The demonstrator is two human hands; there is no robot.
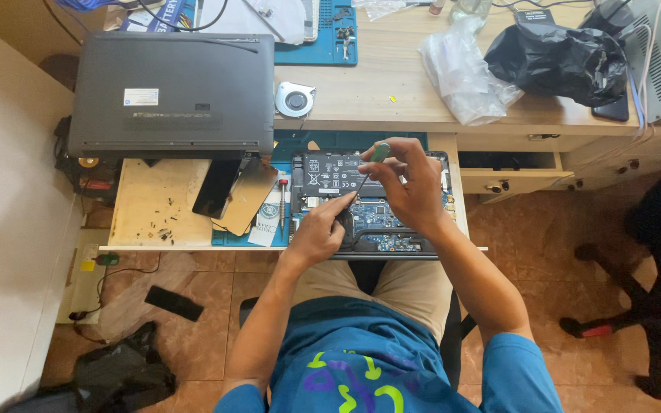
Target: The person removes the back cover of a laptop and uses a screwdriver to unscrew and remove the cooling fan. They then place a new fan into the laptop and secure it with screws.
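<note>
**Green-handled screwdriver at work inside an opened laptop**

Bottom cover was already off the opened laptop [369, 206] on the pull-out worktop [154, 206], board and battery exposed. Right hand [411, 183] pinched the screwdriver [369, 170]; left hand [317, 233] steadied its tip with pressed fingers. Loose screws [164, 232] lay aside; dismantling looked partway.

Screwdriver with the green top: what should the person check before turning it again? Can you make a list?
1. Right hand grips the thin screwdriver with the green cap: ok.
2. Left hand steadies the tip: ok.
3. Tip seated in a screw: cannot tell, fingers hide it.
4. Opened black laptop with bare circuit board lies flat on the pull-out shelf: ok.
5. Loose small screws on the pale wooden board kept safe: not ok, scattered.
</note>
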